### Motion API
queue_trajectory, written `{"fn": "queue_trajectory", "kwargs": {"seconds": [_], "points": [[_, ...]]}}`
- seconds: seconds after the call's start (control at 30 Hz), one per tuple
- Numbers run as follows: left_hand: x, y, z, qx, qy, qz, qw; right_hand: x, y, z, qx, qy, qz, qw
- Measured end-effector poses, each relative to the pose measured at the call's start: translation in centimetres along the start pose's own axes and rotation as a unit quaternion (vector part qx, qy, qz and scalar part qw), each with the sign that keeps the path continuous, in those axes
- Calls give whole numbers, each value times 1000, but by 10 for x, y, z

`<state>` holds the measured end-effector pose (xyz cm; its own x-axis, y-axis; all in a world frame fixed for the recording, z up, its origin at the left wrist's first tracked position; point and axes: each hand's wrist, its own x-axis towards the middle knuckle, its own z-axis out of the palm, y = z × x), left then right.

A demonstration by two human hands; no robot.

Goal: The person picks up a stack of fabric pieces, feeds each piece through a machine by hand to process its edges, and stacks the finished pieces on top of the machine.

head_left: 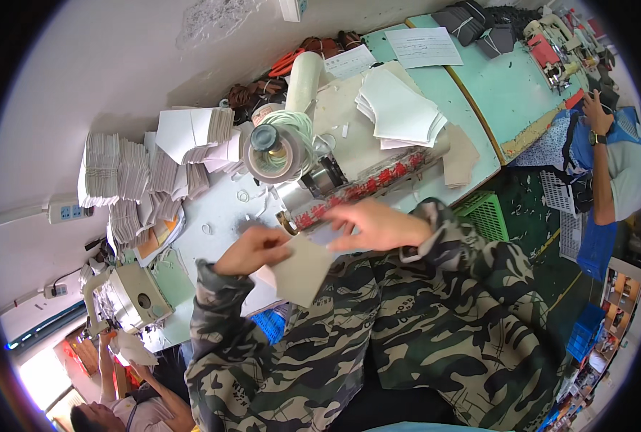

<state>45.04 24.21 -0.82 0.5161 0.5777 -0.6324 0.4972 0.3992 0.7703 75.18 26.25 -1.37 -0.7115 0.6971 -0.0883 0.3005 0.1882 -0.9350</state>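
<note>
My left hand (252,250) pinches the upper left edge of a cream, flat cut piece (302,273), which hangs in front of my jacket. A little right of it is my right hand (381,227), slightly blurred, its fingers apart and pointing at the piece's upper corner; nothing shows in them. Just beyond both hands lies the sewing machine (356,191), its arm worn and red-painted. The piece's top edge is close to the machine's end, and whether they touch I cannot tell. On the machine's bed rests a stack of white cut pieces (399,108).
Tall stacks of white pieces (119,169) stand at the table's left. A coil of pale cord (291,133) sits by the machine. Another machine (137,295) is lower left, with a person (155,407) beside it. A second person (608,173) works at right. A green crate (486,216) stands below the table.
</note>
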Motion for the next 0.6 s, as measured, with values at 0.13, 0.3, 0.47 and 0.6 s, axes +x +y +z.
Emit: {"fn": "queue_trajectory", "kwargs": {"seconds": [0.13, 0.3, 0.47, 0.6], "points": [[34, 3, -6, 39, 71, 125, 989, 21, 16, 22, 90, 48, 111, 989], [42, 13, -22, -5, 42, -2, 999, 19, 19, 2, -78, 18, 116, 990], [42, 14, -25, 48, 97, -1, 994, 28, 15, -20, -230, 105, -1, 968], [65, 38, -4, 96, 92, 35, 991, 43, 19, -14, -406, 156, -121, 892]]}}
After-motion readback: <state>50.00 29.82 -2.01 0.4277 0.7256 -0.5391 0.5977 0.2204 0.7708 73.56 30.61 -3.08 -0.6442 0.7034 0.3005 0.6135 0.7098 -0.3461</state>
